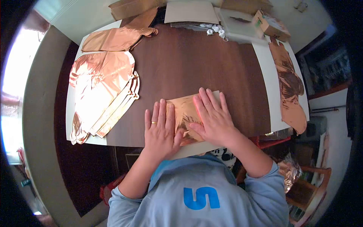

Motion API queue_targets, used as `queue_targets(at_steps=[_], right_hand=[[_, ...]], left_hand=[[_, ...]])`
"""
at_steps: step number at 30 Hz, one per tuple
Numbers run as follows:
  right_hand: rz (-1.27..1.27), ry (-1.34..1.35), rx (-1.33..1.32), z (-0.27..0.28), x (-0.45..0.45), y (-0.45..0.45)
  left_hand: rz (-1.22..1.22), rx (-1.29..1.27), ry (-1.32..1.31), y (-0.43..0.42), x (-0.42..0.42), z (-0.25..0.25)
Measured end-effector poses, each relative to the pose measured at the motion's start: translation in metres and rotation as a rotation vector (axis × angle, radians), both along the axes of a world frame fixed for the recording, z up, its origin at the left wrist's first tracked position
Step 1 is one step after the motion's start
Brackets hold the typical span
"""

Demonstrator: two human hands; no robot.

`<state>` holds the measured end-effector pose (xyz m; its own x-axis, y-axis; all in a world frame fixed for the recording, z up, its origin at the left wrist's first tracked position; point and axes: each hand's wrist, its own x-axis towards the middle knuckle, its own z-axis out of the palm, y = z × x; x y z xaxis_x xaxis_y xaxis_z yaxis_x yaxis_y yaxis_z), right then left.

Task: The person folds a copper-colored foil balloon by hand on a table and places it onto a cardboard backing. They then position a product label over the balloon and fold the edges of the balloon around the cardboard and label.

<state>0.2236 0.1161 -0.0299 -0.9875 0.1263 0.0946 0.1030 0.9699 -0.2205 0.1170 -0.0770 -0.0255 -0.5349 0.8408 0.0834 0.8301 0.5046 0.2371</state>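
Observation:
A folded copper-coloured foil piece (186, 113) lies on a pale card (193, 149) at the table's near edge. My left hand (162, 130), with a ring on one finger, rests flat on the foil's left side, fingers stretched forward. On the right side of the foil and card lies my right hand (213, 119), palm down, its thumb pointing inward over the foil. Both hands press on top and neither is wrapped round anything. The foil shows wrinkles between the two thumbs.
Stacked copper foil shapes (104, 83) cover the left of the brown table (196, 64). A long foil shape (289, 83) lies at the right edge. At the back are a pale board (191, 12), small white items (214, 28) and a cardboard box (270, 26).

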Motion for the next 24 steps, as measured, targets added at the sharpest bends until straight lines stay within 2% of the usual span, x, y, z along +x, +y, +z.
queue_targets(at_steps=[7, 8, 11, 13, 16, 19, 21, 23, 24], right_hand=[[-0.007, -0.004, 0.001, 0.001, 0.0, -0.001], [-0.008, 0.004, -0.012, -0.001, 0.0, -0.001], [0.004, 0.025, -0.048, -0.002, -0.001, 0.001], [0.022, 0.021, -0.089, 0.002, 0.002, 0.005], [-0.097, 0.301, -0.304, 0.004, 0.011, 0.015], [-0.269, 0.366, -0.503, 0.028, 0.055, 0.016], [-0.407, 0.08, -0.421, 0.038, 0.096, 0.015], [-0.459, -0.179, -0.461, 0.031, 0.125, 0.013], [-0.499, -0.206, -0.731, 0.02, 0.134, 0.007]], left_hand=[[0.154, -0.023, 0.08, -0.014, 0.011, 0.018], [0.099, 0.063, 0.031, -0.008, 0.016, 0.025], [-0.036, 0.114, -0.064, 0.02, 0.031, 0.026], [-0.004, 0.129, 0.017, 0.034, 0.025, 0.013], [-0.013, 0.141, 0.072, 0.039, 0.016, 0.0], [-0.023, 0.139, 0.062, 0.037, 0.012, -0.001], [-0.027, 0.143, 0.052, 0.038, 0.009, -0.002], [-0.022, 0.171, 0.042, 0.041, 0.008, 0.003], [-0.024, 0.168, 0.03, 0.043, 0.007, 0.008]])
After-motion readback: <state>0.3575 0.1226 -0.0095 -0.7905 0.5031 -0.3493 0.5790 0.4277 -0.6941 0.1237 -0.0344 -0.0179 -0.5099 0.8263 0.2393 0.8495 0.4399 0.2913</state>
